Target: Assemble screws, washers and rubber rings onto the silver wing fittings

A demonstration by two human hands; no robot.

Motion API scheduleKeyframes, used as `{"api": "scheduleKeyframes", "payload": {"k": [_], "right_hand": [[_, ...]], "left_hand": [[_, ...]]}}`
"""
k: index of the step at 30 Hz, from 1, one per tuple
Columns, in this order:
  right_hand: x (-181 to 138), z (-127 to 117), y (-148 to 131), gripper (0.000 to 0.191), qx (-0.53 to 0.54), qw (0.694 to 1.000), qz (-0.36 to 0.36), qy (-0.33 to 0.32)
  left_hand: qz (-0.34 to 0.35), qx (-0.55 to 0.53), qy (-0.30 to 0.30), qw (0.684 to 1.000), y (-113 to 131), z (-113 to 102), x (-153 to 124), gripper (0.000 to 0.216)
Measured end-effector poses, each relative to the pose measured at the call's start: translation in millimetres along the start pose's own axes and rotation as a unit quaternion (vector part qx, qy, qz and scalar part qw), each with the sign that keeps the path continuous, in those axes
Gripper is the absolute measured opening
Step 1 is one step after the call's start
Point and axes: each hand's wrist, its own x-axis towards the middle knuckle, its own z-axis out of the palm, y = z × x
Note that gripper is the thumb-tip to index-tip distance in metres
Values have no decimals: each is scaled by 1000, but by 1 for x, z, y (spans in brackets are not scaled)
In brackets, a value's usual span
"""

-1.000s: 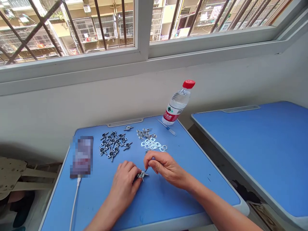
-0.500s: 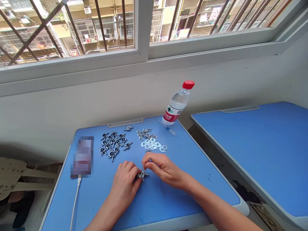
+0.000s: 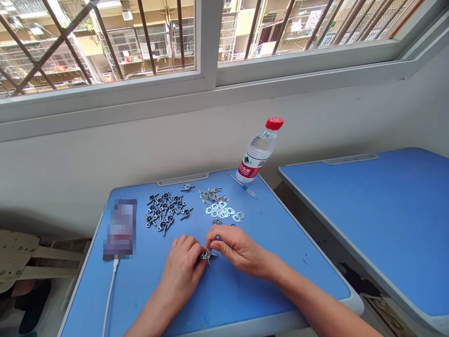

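Small metal part held at the near middle of the tabletop (image 3: 273,285). The metal part (image 3: 206,256) sits at the fingertips of the left hand (image 3: 183,262), whose thumb and forefinger are clamped on its left side; a thin stem projects to the right. The fingers of the right hand (image 3: 234,247) are pinched together on a slim tool (image 3: 218,238), mostly hidden, just above the part. Judged by its look, the part should be light, stiff and hard to break, though smooth metal may slip or turn under sideways pressure. The best hold is probably low on the rounded body, pressed against the tabletop, rather than by the thin stem. Comparable handling may be expected of the dark-centred parts (image 3: 170,206) clustered beyond the left hand.
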Motion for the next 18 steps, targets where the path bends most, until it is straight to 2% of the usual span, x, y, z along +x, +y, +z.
{"api": "scheduleKeyframes", "payload": {"k": [3, 7, 13, 18], "right_hand": [[0, 1, 1, 22, -26, 999, -25, 15], [-1, 0, 0, 24, -47, 997, -59, 5], [-3, -14, -9, 30, -56, 997, -15, -41], [-3, -9, 0, 22, -101, 991, -90, 13]], "left_hand": [[0, 0, 2, 1000, 0, 0, 0, 12], [-3, 8, -5, 1000, 0, 0, 0, 11], [-1, -4, -4, 1000, -1, 1, 0, 10], [3, 2, 3, 1000, -1, 1, 0, 9]]}}
